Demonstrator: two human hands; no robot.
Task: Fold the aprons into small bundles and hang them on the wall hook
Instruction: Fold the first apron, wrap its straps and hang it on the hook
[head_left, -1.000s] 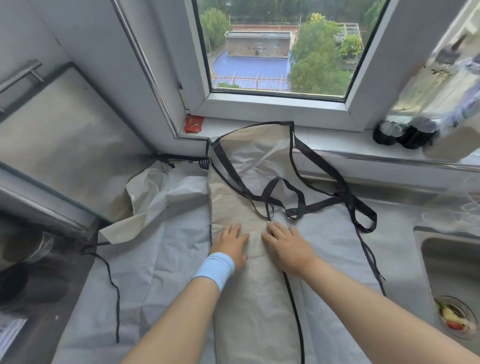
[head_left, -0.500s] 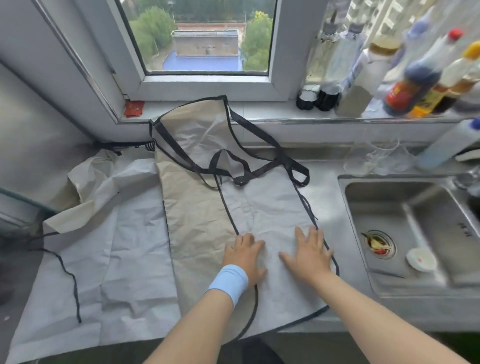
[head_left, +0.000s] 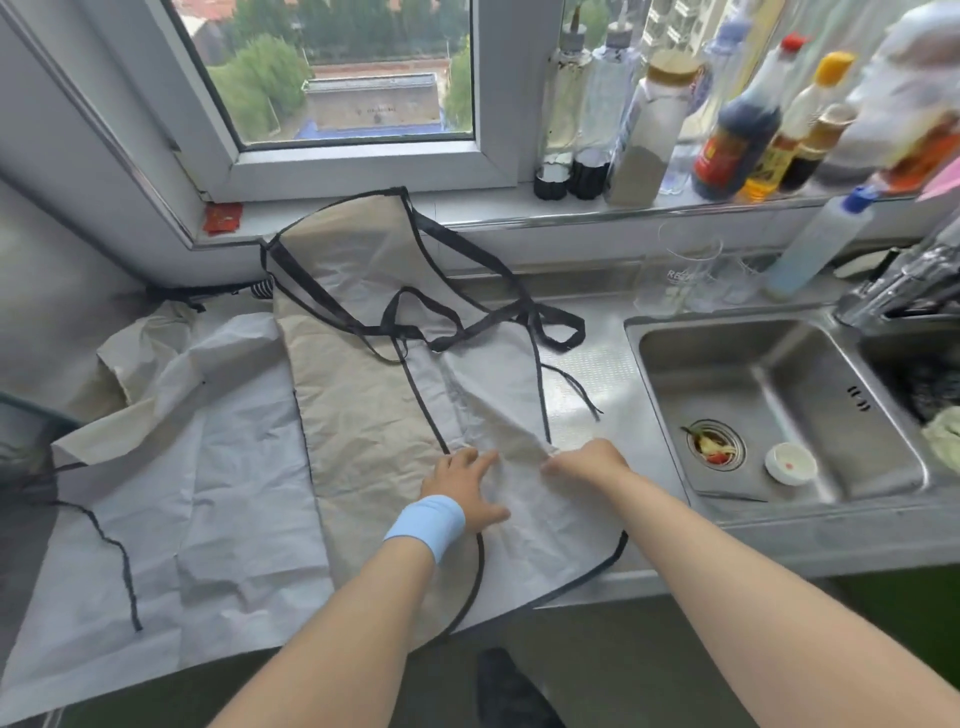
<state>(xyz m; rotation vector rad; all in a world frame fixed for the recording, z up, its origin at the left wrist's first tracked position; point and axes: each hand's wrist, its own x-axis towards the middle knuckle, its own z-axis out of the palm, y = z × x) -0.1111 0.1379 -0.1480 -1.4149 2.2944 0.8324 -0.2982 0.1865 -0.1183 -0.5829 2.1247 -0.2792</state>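
Your left hand (head_left: 465, 486) is lying flat, fingers spread, on the beige apron (head_left: 363, 405). That apron is stretching across the steel table (head_left: 608, 364), with its bib reaching up onto the window sill (head_left: 519, 210) and its black straps (head_left: 467, 322) looping over its middle. Your right hand (head_left: 584, 460) is curling its fingers on the apron's right-hand flap, pinching the cloth and raising a ridge in it. A grey apron (head_left: 208, 499) is lying just beside the first on its left, crumpled at the far end. To your right, the sink (head_left: 779, 374) is holding a drain strainer (head_left: 714, 447) with food scraps in it and, near that, what looks like a small white lid (head_left: 789, 462). On the sill, a jar (head_left: 649, 135) is standing partly filled with pale powder, beside a bottle (head_left: 735, 140) of dark sauce, and a clear glass (head_left: 680, 275) is standing on the table below them
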